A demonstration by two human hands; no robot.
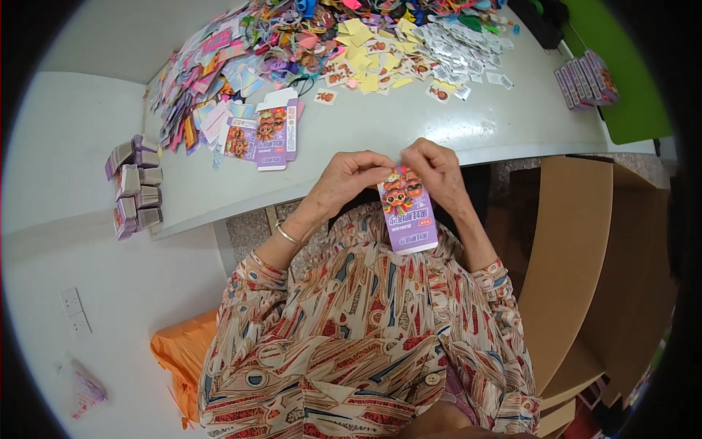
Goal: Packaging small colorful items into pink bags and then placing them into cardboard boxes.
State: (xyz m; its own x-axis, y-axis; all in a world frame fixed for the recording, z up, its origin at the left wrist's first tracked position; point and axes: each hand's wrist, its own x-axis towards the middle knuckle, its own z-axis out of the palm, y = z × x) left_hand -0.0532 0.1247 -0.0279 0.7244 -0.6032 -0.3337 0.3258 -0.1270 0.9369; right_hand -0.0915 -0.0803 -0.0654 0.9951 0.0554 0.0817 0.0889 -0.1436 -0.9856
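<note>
I am holding a small purple printed cardboard packet with cartoon faces (406,208) just off the near edge of the white worktable (453,124), above my lap. My left hand (349,178) is pinching the packet's top left corner, fingers closed on it, and my right hand (439,170) is gripping the top right corner the same way, so both hands are meeting at the packet's upper end with their fingertips almost touching. The packet is hanging down from them, upright and slightly tilted, its lower end resting over my patterned blouse.

On the worktable, beyond my left hand, two flattened purple cartons of the same print (265,132) are lying side by side. At the table's far edge, a wide heap of colourful paper cut-outs and yellow slips (322,40) is spreading across. At the table's left end, stacks of folded purple boxes (135,186) are standing in a column. At the table's far right corner, a row of finished purple boxes (585,79) is sitting beside a green surface. Right of the table, a brown cardboard carton (578,256) is standing open.
</note>
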